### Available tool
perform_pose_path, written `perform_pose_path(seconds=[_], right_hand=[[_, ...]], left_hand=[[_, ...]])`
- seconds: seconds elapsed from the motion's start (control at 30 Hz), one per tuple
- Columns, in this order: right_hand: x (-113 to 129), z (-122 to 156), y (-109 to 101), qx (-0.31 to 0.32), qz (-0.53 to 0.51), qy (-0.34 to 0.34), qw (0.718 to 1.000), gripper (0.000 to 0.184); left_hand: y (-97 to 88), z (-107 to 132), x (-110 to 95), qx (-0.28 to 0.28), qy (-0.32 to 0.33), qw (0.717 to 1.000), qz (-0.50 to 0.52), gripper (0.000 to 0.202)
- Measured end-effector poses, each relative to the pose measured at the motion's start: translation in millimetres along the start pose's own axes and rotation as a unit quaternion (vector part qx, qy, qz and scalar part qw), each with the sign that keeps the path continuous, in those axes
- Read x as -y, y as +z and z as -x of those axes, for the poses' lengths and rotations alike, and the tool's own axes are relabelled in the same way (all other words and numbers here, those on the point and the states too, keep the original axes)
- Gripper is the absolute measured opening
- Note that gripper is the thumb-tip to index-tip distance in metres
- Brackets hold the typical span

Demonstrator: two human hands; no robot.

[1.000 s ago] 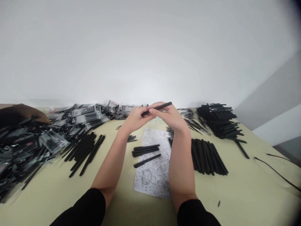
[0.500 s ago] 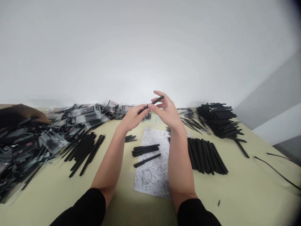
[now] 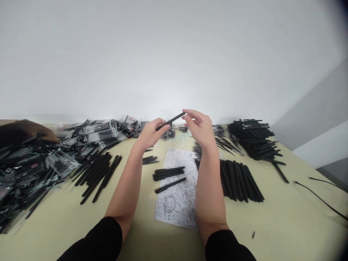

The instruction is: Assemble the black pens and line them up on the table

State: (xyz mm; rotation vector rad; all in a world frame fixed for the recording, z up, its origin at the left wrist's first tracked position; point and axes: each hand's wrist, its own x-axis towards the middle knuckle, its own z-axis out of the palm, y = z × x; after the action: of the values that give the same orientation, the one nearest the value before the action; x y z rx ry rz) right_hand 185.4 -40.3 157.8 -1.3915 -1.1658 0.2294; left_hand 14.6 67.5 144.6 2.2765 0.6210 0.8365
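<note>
black speck, too small to tell [image 3: 253, 235]

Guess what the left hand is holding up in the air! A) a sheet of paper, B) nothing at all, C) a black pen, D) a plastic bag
C. The left hand pinches a thin black pen in its fingers, up above the table.
</note>
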Motion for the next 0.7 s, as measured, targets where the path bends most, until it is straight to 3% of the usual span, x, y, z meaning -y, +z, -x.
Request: perform_pose_path(seconds=[0.7], right_hand=[[-5, 1, -17, 0.0, 0.027, 0.023, 0.999, 0.03]], left_hand=[[0.4, 2, 1, 0.009, -0.001, 0.996, 0.083, 0.009]])
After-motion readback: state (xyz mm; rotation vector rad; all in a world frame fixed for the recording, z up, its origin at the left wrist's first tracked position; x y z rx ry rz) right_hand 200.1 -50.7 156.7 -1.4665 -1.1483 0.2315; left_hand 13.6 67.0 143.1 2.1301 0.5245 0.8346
